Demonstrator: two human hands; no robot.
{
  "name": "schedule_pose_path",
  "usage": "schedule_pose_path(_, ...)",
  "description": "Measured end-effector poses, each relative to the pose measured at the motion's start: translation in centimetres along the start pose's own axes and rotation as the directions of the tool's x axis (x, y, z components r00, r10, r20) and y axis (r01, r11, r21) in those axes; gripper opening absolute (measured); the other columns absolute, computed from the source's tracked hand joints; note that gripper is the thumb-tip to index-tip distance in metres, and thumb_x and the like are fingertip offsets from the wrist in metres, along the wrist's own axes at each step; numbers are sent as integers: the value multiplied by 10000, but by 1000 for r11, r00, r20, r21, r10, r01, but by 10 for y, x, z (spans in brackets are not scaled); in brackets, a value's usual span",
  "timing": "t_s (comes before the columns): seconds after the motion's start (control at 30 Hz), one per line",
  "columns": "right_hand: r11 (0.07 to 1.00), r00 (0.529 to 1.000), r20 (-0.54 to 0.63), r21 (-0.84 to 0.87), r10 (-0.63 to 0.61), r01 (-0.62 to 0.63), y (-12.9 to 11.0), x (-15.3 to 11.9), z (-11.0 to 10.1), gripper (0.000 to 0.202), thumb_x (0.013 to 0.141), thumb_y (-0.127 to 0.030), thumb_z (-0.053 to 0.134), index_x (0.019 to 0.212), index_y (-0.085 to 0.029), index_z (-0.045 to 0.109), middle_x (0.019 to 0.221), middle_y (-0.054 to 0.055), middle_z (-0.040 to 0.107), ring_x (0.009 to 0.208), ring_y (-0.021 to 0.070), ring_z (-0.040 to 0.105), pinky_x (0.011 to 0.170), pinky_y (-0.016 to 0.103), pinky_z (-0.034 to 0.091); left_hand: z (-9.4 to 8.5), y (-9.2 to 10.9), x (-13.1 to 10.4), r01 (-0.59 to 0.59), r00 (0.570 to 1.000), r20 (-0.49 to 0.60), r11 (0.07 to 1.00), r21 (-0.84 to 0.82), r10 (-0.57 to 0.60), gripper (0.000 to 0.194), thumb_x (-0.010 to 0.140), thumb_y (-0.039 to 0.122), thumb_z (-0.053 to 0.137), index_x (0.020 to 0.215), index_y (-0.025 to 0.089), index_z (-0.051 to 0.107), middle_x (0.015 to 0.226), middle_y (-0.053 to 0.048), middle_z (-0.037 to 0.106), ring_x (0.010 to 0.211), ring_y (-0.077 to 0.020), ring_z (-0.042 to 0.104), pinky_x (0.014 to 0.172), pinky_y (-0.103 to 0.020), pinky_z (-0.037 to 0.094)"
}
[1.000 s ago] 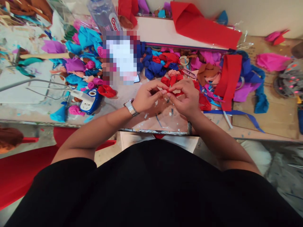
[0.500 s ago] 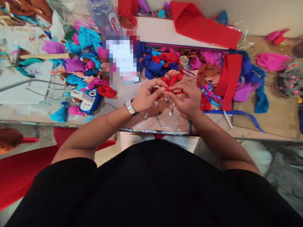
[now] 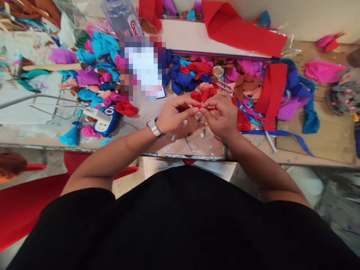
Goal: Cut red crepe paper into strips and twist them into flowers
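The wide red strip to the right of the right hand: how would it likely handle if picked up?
The wide red strip would probably flop, as it lies folded among crumpled scraps. Its thin, sheet-like look suggests little weight for its size. Being flat, it seems unlikely to roll.

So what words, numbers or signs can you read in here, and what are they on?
"Gan": red letters on the white label of the big clear bluish plastic bottle; any other label print is too small to read.
Flat brown cardboard sheet: faint marks near its top, too blurred to read.
Bright white pixelated screen: nothing readable.
I can't make out any numbers.
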State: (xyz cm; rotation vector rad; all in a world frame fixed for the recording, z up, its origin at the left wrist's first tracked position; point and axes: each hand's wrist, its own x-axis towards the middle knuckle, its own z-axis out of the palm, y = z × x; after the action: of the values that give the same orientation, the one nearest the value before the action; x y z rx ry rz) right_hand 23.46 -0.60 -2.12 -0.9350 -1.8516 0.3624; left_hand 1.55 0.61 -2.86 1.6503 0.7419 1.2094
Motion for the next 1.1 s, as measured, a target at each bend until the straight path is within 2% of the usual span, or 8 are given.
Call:
schedule_pose_path(0.17,1000,1000,2,19,18,-18,1,1,0,374,1040,-645,722,952,-282,752,919,4,777,957,250,728,1092,538,535,1,1,1,2,1000,-28,1000,-14,-2,452,935,641,846,1061,207,848,1017,-81,853,673,-128,771,634,-255,608)
schedule_pose_path(0.3,1000,1000,-15,18,-13,13,-1,3,-1,340,1047,-617,724,955,-291,755,909,0,783,942,252,728,1072,543,545,3,5,2,-20,998,-54,1000,-11,20,452,939,665,828,1052,227,855,1005,-73,844,690,-138,774,637,-271,610)
schedule_pose_path(0.5,999,1000,-13,-24,-22,22,-3,2,-2,345,1056,-607,699,938,-285,741,890,17,765,959,265,719,1031,543,571,1,7,1,-17,1000,-20,1000,1,17,435,951,643,826,1059,226,889,1043,-96,860,764,-150,783,709,-284,631)
schedule_pose_path(0.7,999,999,-40,16,-32,32,-3,3,-2,303,1056,-555,721,932,-280,741,886,12,771,934,254,713,1005,536,569,0,6,0,-12,999,-33,1000,27,13,411,931,631,852,1067,248,916,1104,-105,877,904,-181,822,820,-296,649)
schedule_pose_path(0.87,1000,1000,-22,9,-9,9,-1,1,-2,290,1041,-555,744,948,-281,747,922,17,789,958,263,734,1048,563,573,-1,7,1,66,997,-22,997,-48,-68,423,882,626,901,1077,251,918,1102,-101,881,862,-179,815,772,-295,645)
schedule_pose_path(1.0,1000,1000,-24,-11,-8,7,0,0,-1,275,1034,-559,752,989,-288,765,971,26,811,993,275,753,1085,575,579,-3,6,2,155,988,-3,984,-91,-156,465,840,622,938,1069,217,911,942,-75,872,766,-176,792,713,-299,634)
schedule_pose_path(1.1,1000,1000,-5,-27,-6,6,1,-1,0,257,1039,-558,746,1046,-304,787,1004,31,824,1021,287,762,1093,589,580,-3,4,3,165,986,-2,980,-110,-166,502,823,634,948,1077,206,886,891,-60,851,733,-173,789,679,-298,637)
